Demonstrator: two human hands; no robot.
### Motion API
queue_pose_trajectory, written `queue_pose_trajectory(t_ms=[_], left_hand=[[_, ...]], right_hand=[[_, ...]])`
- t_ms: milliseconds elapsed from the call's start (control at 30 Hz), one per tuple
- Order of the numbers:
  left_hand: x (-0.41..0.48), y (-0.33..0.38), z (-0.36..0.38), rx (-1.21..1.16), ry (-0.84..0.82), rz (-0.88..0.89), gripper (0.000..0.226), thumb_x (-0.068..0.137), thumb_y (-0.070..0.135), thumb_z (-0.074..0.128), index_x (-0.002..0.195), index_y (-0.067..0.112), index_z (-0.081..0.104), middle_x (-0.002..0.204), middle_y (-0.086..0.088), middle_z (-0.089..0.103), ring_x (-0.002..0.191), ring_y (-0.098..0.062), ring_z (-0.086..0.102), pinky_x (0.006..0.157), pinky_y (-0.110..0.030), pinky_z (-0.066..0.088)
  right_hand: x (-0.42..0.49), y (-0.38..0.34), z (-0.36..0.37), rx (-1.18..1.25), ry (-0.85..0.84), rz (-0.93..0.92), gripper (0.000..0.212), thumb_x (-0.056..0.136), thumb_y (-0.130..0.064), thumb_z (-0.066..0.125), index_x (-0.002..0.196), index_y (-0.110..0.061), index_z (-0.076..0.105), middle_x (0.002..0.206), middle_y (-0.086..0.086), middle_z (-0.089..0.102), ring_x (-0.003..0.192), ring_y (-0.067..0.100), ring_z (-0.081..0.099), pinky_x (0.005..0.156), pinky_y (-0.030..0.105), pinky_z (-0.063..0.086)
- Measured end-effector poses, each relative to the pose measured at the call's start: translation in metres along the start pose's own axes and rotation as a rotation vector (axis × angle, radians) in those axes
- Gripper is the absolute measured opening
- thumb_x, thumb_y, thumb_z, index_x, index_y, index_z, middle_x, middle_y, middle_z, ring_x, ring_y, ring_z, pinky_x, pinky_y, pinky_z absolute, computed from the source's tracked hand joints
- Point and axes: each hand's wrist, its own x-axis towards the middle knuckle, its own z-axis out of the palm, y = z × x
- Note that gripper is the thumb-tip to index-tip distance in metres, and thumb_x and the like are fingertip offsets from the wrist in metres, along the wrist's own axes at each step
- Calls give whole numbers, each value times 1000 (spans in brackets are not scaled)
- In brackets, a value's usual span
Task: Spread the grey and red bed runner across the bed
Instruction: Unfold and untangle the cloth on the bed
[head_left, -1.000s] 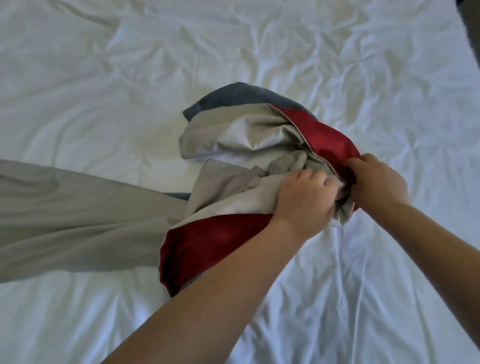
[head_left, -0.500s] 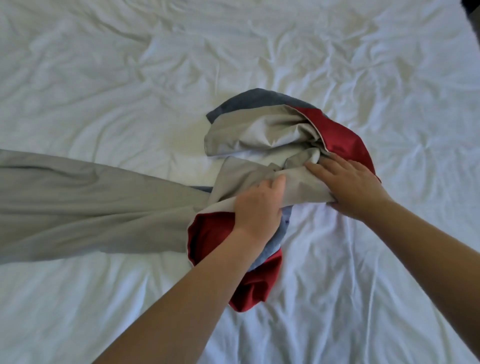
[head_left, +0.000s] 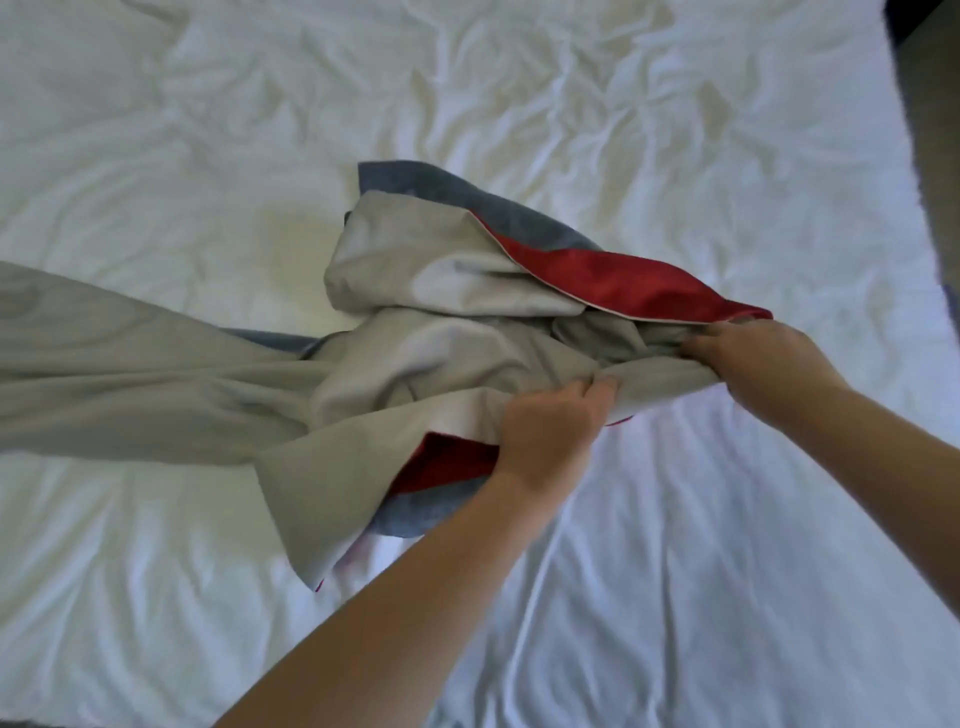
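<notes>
Bed runner (head_left: 415, 364) in curled fingers (head_left: 597, 388)

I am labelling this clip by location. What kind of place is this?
Probably a bedroom. A creased white sheet fills the view, and the left hand and right hand grip a bunched grey and red bed runner lying on it.

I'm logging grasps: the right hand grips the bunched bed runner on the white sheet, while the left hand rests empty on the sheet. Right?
Not quite. The head view shows the left hand also gripping the grey fabric of the bed runner, not resting empty. The right hand does grip the bunched runner on the white sheet.
</notes>
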Motion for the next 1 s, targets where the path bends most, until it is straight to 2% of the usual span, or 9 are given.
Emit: queue_pose_trajectory(t_ms=[167,267,333,433,567,667,800,900,1000], left_hand=[[17,98,2,21,-100,140,41,51,27,79,91,27,71,62,6,65,45,-11,61,38,-21,39],[24,153,-5,-27,-174,230,39,49,29,79,87,29,70,60,8,63,45,-8,61,39,-19,38],[24,182,-9,-91,-216,268,40,59,20,76,98,27,67,70,4,66,57,-15,66,45,-22,41],[25,204,-2,-266,-276,265,43,77,-2,60,117,15,57,93,-7,66,79,-33,65,59,-33,42],[26,186,8,-305,-197,272,44,83,3,58,123,17,52,102,-7,65,83,-34,65,59,-35,40],[31,152,13,-331,-141,278,43,85,21,65,126,20,51,105,-6,65,81,-32,66,60,-35,45],[45,100,5,-486,-140,231,42,86,40,62,122,20,56,104,-6,68,91,-30,64,72,-37,49],[50,57,-9,-510,-75,162,36,85,41,63,114,21,60,97,-3,70,89,-27,65,70,-36,49],[52,12,-20,-494,-75,105,28,85,39,64,105,19,61,87,-3,69,82,-28,64,65,-35,48]], right_hand=[[-70,85,34,-66,-78,109,57,79,-7,47,119,-47,53,107,-18,60,94,13,61,65,25,45],[-121,124,54,-32,-184,224,52,80,-14,48,115,-53,52,104,-20,59,93,10,62,72,24,51],[-150,147,70,22,-261,269,39,83,-27,54,114,-51,54,102,-19,60,94,9,62,81,28,52],[-175,160,85,127,-329,279,33,81,-46,58,113,-52,54,105,-19,62,98,10,61,88,31,50],[-174,137,69,126,-270,301,32,86,-40,57,114,-54,48,98,-20,58,89,11,63,77,31,54],[-149,119,49,108,-222,301,42,85,-32,58,122,-47,43,107,-17,55,90,15,64,69,35,56],[-111,101,17,50,-81,333,33,80,-15,55,108,-33,53,96,-8,55,81,20,63,55,30,47],[-77,86,-14,-97,-8,291,24,83,-18,53,102,-31,60,91,-7,59,86,19,62,60,28,33],[-40,63,-49,-90,138,237,8,78,-15,65,83,-20,68,82,2,58,85,28,57,70,36,39]])
